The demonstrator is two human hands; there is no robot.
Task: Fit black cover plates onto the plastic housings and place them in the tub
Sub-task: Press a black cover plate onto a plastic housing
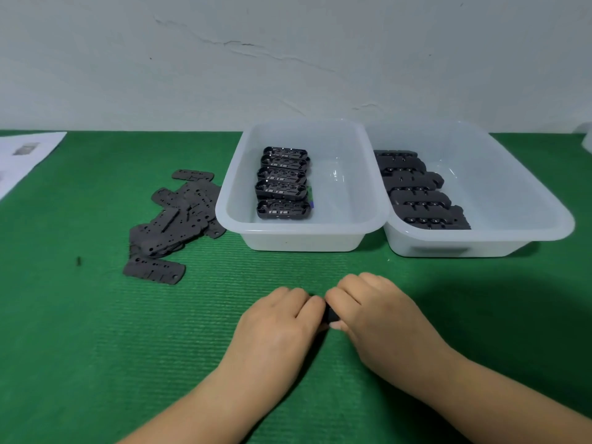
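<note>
Right now the black housing sits pinched between your two hands, low over the green tabletop in front of you, and almost all of it is hidden; only a small dark sliver shows in the gap where your fingertips meet. Your left hand curls over it from the left, fingers bent down and closed against the part. Your right hand covers it from the right, fingers likewise folded and pressed onto it, thumb tucked low beside the dark edge. Whether a cover plate already lies on it, you cannot tell from here: the part looks like a plain black block end, nothing more.

Beyond your hands, the left tub holds a row of five open black housings stacked front to back along its left half, their inner ribs showing. Touching it on the right, the second tub holds a row of black parts with round holes on top, laid along its left side. To the left of the tubs a loose heap of flat dark cover plates lies on the tabletop, one plate lying apart nearest you. A white paper sheet lies at the far left edge, against the pale wall.
</note>
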